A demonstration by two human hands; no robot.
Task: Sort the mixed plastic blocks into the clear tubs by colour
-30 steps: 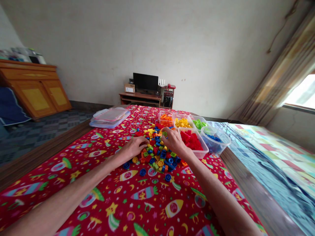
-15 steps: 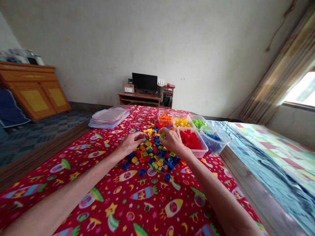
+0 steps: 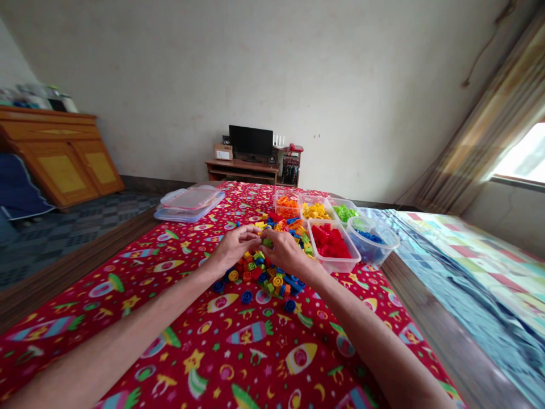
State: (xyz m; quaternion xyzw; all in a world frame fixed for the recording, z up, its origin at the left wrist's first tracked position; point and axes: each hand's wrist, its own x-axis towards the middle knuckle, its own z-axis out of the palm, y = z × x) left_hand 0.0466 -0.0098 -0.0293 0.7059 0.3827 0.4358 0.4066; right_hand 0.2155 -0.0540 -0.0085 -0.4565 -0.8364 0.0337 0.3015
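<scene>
A mixed pile of toy building blocks in yellow, blue, green, orange and red lies on the red patterned cloth. Over the middle of it my right hand is closed, with a green block between thumb and fingers. My left hand meets it from the left, fingers curled together and tips close to the right fingertips. Whatever the left fingers pinch is hidden. Just right of my right hand stands a clear box of red blocks.
Behind the red box, clear boxes hold orange blocks, yellow blocks and green blocks. A round tub with blue blocks stands at the table's right edge. Stacked lids lie at the back left.
My right hand has moved left with the green block, and my left hand slightly right, so the fingertips now nearly meet. More of the pile's right side shows.
</scene>
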